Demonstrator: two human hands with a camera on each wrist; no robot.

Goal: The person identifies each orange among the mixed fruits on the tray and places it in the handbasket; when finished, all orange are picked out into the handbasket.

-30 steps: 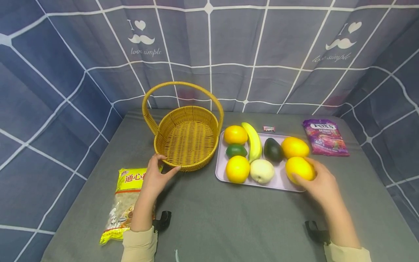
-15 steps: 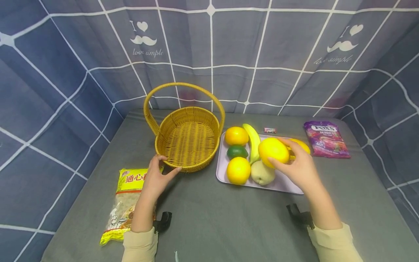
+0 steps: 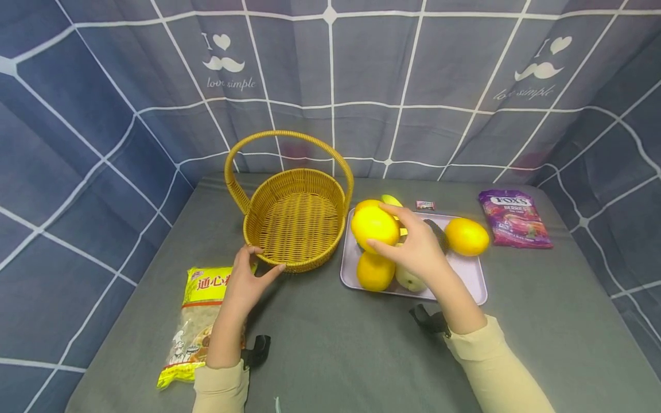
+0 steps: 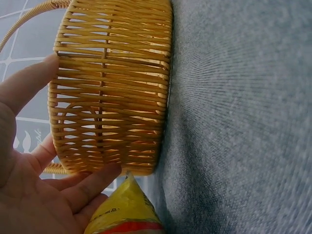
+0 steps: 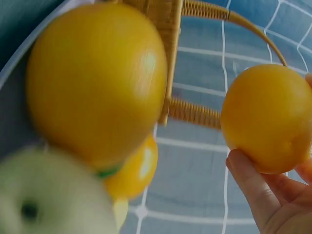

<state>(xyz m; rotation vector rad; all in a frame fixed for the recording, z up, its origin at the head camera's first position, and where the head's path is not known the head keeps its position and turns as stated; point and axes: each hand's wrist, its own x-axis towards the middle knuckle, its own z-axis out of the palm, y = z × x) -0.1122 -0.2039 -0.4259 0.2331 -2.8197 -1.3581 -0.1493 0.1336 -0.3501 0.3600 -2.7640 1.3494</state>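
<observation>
My right hand grips a smooth, rounded yellow-orange fruit, raised over the left part of the lilac tray. In the right wrist view, fingertips and thumb meet the fruit's sides. My left hand holds the near left rim of a golden wicker basket. The left wrist view shows the thumb at the rim and another finger along the basket's woven wall. On the tray, a pale round fruit, a dark avocado and a banana are partly hidden by the right hand and its fruit.
Another yellow-orange fruit lies at the tray's front left, one more at its right. A yellow food bag lies under the left forearm. Behind the tray are a small wrapped candy and a purple Fox's bag.
My right hand has lifted the yellow-orange fruit from the tray's right end and carried it left across the tray. The left hand and basket stay in place.
</observation>
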